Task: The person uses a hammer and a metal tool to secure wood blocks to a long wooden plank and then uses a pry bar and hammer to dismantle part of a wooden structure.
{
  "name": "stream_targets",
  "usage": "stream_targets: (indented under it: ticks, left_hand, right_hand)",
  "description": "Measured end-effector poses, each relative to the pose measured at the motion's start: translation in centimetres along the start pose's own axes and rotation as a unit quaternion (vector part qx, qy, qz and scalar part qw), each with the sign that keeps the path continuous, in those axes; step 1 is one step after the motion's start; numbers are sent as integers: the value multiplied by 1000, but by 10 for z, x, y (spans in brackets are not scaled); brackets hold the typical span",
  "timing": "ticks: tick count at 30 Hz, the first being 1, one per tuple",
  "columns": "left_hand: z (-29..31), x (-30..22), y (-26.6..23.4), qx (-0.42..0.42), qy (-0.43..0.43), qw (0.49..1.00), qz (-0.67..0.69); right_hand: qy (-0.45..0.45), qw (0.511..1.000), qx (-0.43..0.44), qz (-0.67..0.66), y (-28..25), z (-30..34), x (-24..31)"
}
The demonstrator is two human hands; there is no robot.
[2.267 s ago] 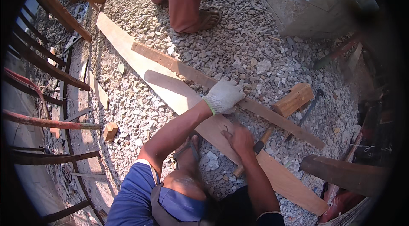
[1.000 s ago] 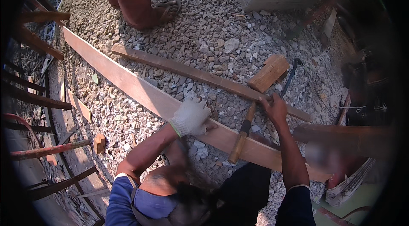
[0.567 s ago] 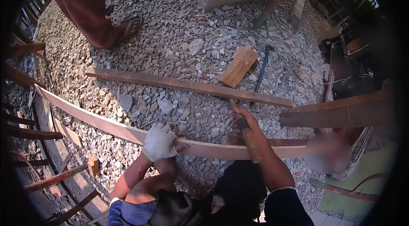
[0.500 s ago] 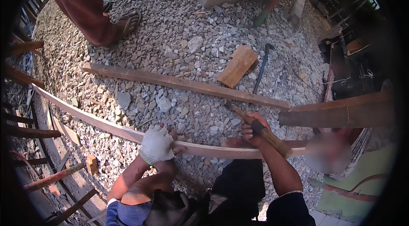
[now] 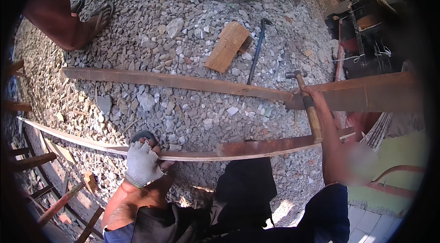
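Note:
My left hand [image 5: 144, 164], in a pale knitted glove with bare fingertips, is closed around a long thin wooden strip [image 5: 73, 140] that runs across in front of my knees. A dark round thing [image 5: 144, 136] shows just beyond its fingers; I cannot make out what it is. Out to the right, my right hand [image 5: 316, 98] grips a hammer [image 5: 313, 114] by its handle, dark near the top and wooden below. The hammer's metal head points away from me, above the fist. A reddish-brown board [image 5: 270, 146] lies along the strip's right half.
Beyond the strip, a long timber [image 5: 178, 82] lies on gravel [image 5: 183, 50], meeting a thick beam [image 5: 366, 91]. A wood block [image 5: 229, 46] and a crowbar [image 5: 259, 52] lie farther off. One person's sandalled foot [image 5: 98, 18] stands far left; another person is close at right.
My right hand has swung right and away from me, turning the hammer so that its head now shows. My left hand still grips the strip. The whole view has shifted rightward.

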State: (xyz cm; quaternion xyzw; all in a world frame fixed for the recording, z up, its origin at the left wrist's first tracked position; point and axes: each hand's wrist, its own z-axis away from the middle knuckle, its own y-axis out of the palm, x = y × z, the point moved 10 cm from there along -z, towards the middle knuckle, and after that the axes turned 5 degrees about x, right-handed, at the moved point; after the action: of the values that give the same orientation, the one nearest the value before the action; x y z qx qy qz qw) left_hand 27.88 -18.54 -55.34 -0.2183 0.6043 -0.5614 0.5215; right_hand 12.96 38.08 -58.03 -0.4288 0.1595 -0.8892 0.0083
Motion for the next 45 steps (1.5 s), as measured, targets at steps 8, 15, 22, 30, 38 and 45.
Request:
stream_targets:
  ticks: [8, 15, 22, 30, 38, 45]
  left_hand:
    - [7, 2, 14, -14, -5, 1000, -21]
    - [11, 4, 23, -6, 15, 998, -62]
    - [3, 2, 15, 15, -12, 999, -37]
    - [6, -3, 9, -54, 6, 998, -12]
    - [26, 4, 14, -38, 45, 998, 22]
    - [28, 7, 13, -102, 49, 992, 48]
  right_hand:
    - [-140, 972, -3, 188, 87, -52, 91]
    - [-361, 680, 80, 633, 213, 29, 30]
    - [-286, 689, 101, 659, 230, 2, -4]
    - [-245, 708, 161, 643, 219, -19, -15]
    - [-457, 728, 207, 468, 268, 83, 49]
    - [-406, 752, 338, 394, 364, 133, 35]
